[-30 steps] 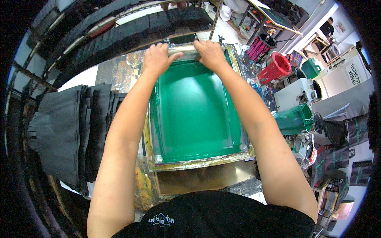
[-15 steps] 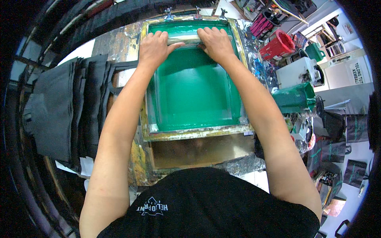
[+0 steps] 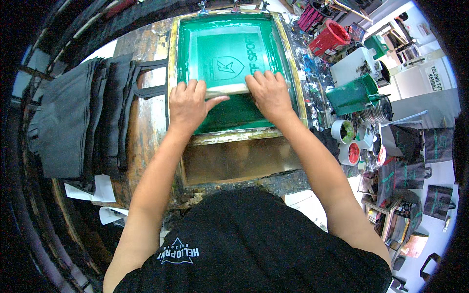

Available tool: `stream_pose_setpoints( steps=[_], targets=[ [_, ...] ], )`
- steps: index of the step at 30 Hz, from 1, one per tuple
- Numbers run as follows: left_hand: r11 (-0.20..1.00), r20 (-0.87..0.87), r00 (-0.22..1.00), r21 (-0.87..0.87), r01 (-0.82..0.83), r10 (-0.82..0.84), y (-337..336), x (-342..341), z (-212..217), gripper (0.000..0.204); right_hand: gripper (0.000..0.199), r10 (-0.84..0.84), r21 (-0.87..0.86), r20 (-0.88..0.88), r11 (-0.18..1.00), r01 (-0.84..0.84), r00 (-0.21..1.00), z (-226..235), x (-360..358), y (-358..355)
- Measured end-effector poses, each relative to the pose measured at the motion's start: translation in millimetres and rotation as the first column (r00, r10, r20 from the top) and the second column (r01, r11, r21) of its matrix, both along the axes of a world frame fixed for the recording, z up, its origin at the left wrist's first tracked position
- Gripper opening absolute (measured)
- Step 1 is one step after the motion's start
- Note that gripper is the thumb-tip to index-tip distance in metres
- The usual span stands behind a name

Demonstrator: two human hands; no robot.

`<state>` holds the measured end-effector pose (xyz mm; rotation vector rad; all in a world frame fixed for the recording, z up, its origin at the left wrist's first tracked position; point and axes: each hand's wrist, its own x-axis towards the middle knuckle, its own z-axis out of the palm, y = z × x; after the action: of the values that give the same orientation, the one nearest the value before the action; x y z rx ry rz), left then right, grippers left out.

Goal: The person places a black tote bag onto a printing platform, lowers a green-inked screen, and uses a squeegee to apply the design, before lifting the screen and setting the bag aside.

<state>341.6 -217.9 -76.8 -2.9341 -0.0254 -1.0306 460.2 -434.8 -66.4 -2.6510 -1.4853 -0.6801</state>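
Note:
Both my hands grip a squeegee (image 3: 227, 90) with a pale handle, lying crosswise over a screen-printing frame (image 3: 234, 134). My left hand (image 3: 188, 105) is wrapped round its left end, thumb pointing inward along the handle. At the right end, my right hand (image 3: 271, 96) holds it with the fingers over the top. Green ink covers the mesh (image 3: 220, 41); beyond the squeegee a shield emblem and lettering show dark through it. Nearer to me the mesh is deep green. The squeegee's blade is hidden beneath the handle and my hands.
A stack of black fabric bags (image 3: 73, 117) lies left of the frame, one handle reaching toward it. Metal clamps (image 3: 235, 7) stand at the far edge. To the right are a red bucket (image 3: 328, 40), a green container (image 3: 352, 95), a white container (image 3: 354, 66) and tape rolls (image 3: 343, 131).
My hands have drawn the squeegee toward me, from the far end of the screen to its nearer half. The emblem and lettering on the mesh have come into sight behind it.

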Motion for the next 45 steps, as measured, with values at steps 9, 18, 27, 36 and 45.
stream_pose_setpoints(
  steps=[9, 18, 27, 36, 45],
  targets=[
    [0.997, -0.04, 0.997, -0.042, 0.062, -0.064, -31, -64, 5, 0.059, 0.021, 0.004, 0.015, -0.076, 1.0, -0.003, 0.997, 7, -69, -36],
    [0.994, -0.087, 0.996, -0.109, 0.025, -0.034, -39, -77, 6, 0.056, 0.035, -0.041, -0.008, -0.121, 0.999, 0.04, 0.992, 9, -81, -39],
    [0.959, -0.068, 0.997, -0.279, -0.058, 0.04, -16, -139, -31, 0.103, 0.058, -0.122, -0.003, -0.293, 0.992, 0.126, 0.948, 8, -120, -49],
    [0.834, -0.278, 0.92, -0.406, -0.375, 0.278, 11, -155, -54, 0.087, 0.057, -0.109, 0.04, -0.363, 0.99, 0.132, 0.926, 26, -116, -46],
    [0.525, 0.184, 0.969, -0.848, 0.071, 0.165, -1, -129, -4, 0.085, 0.055, -0.06, 0.129, -0.18, 0.988, 0.084, 0.982, 119, -87, -29]
  ],
)
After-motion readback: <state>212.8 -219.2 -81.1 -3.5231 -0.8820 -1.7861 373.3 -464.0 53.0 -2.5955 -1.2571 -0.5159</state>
